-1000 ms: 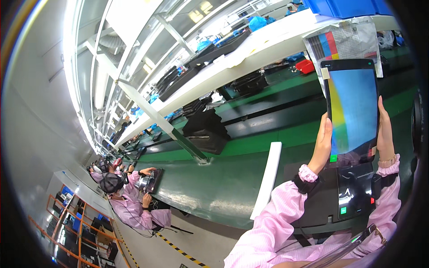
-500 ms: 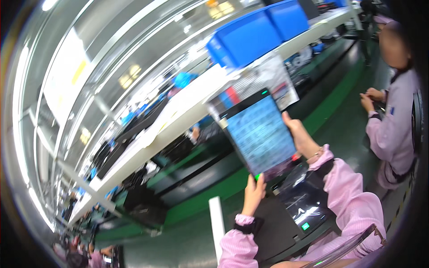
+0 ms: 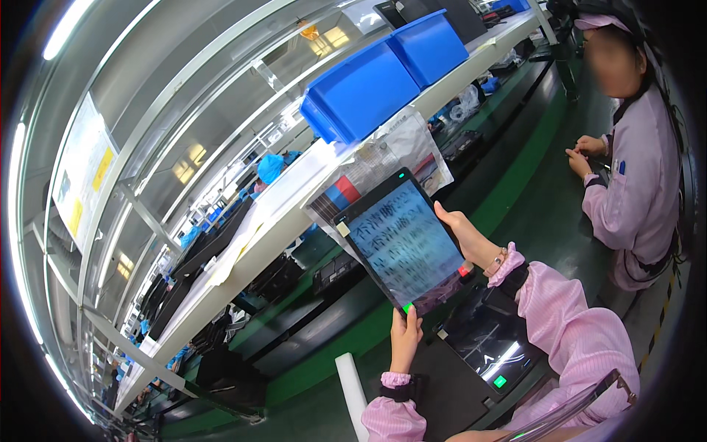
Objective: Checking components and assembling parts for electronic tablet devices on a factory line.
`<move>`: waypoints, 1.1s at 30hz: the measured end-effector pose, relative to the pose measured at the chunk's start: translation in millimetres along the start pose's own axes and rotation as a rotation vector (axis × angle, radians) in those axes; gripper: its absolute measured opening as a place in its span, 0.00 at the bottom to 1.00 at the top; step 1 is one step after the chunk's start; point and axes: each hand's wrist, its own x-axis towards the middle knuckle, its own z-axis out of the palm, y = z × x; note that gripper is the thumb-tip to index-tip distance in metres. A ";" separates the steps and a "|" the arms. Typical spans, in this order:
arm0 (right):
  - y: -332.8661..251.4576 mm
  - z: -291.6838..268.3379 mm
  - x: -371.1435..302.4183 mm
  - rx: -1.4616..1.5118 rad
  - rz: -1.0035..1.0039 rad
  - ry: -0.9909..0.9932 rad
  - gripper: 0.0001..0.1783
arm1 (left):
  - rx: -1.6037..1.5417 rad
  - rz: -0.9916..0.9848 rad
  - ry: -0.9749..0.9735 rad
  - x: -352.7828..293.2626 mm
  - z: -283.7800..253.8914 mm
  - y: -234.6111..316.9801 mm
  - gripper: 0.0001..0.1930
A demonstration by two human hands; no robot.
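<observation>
A black-framed tablet [image 3: 398,239] is held up, tilted, in front of me. Its lit screen carries rows of dark marks on a pale blue ground. My left hand [image 3: 404,342] grips the lower corner, thumb on the front beside a green patch. Around the right edge, near a red tab, my right hand [image 3: 470,237] is closed, its far fingers hidden behind the tablet. Underneath, close to my lap, lies a glossy black panel [image 3: 490,331] with a green sticker, on a dark flat surface [image 3: 434,390].
A long white bench [image 3: 294,214] crosses from lower left to upper right. Two blue bins [image 3: 368,85] stand on it, and newspaper sheets [image 3: 412,151] hang over its edge. A person in pink [image 3: 637,169] is at the right. A white bar [image 3: 351,390] stands by my left sleeve.
My view has swung slightly and grown sharper. The tablet and both hands now appear a little lower and farther left, with the grip unchanged. The person at the right shows more fully.
</observation>
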 end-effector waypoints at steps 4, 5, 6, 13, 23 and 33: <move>0.7 -0.8 0.2 0.010 0.004 -0.015 0.29 | -0.004 0.004 0.005 -1.7 1.2 3.3 0.15; 0.8 -2.0 0.4 -0.003 0.004 -0.014 0.28 | -0.014 0.009 0.018 -2.3 2.6 4.5 0.13; 1.0 -3.1 0.5 -0.017 0.003 -0.012 0.28 | -0.023 0.015 0.032 -2.6 3.5 4.8 0.12; -0.1 0.4 -1.8 0.028 0.006 -0.041 0.27 | 0.035 0.022 0.030 -7.6 2.4 5.5 0.15; -5.0 0.3 -6.3 -0.014 0.002 -0.024 0.26 | 0.193 0.046 0.007 -10.3 0.2 9.8 0.17; 1.7 0.8 -95.0 -0.035 0.175 0.044 0.27 | 0.076 0.334 0.073 -33.3 8.7 43.4 0.20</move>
